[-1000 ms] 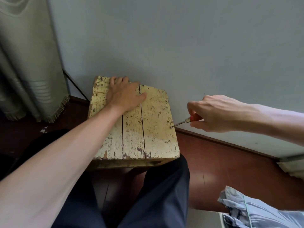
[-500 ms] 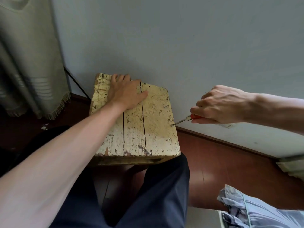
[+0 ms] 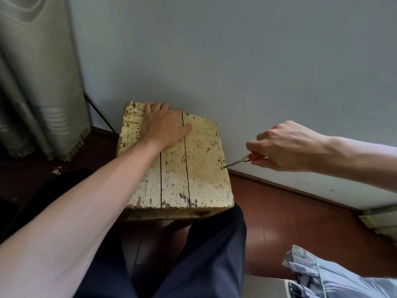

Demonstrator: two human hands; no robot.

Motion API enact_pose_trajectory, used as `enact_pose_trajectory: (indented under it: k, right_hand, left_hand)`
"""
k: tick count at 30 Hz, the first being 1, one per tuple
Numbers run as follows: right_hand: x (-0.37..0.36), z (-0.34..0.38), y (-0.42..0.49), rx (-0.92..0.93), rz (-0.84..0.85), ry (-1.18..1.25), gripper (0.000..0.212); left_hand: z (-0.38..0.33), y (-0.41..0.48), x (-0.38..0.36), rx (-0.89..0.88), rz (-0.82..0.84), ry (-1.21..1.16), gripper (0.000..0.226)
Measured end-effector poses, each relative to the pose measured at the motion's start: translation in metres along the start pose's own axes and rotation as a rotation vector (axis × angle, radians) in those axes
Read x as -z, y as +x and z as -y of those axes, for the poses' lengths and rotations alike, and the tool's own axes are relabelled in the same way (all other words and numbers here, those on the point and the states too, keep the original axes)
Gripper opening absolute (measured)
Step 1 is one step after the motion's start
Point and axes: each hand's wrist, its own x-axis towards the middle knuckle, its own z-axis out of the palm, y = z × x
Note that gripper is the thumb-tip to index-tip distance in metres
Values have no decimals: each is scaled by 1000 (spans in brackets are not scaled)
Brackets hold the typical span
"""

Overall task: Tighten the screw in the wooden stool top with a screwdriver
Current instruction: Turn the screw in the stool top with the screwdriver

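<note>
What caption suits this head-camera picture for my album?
Left hand presses the worn stool top; right hand holds an orange-handled screwdriver against its right edge.

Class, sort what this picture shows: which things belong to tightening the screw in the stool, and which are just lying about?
Belong to the job: worn cream-painted wooden stool top; small screw near its right edge; orange-handled metal screwdriver, tip on that screw; right hand gripping it; left hand pressing flat on the top.
Lying about: grey-green fringed curtain; crumpled pale blue cloth.
</note>
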Motion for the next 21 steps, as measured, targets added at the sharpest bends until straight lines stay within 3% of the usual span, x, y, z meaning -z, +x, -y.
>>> enact_pose_trajectory:
  k: [4,11,14,18,21]
  right_hand:
    - [-5,0,0,167,-17,-250,59]
    - [-16,3,6,74,39,-252,60]
    - [-13,4,13,-11,43,-137,52]
    - [-9,1,19,-234,64,328,60]
    - [-2,8,23,-269,119,315,61]
  left_hand:
    - [-1,-1,3,0,-2,-5,69]
    - [-5,-2,8,16,18,-11,67]
    - [-6,-3,9,16,23,-17,65]
    - [-7,-4,11,20,22,-33,63]
    - [-7,-4,10,25,18,-37,62]
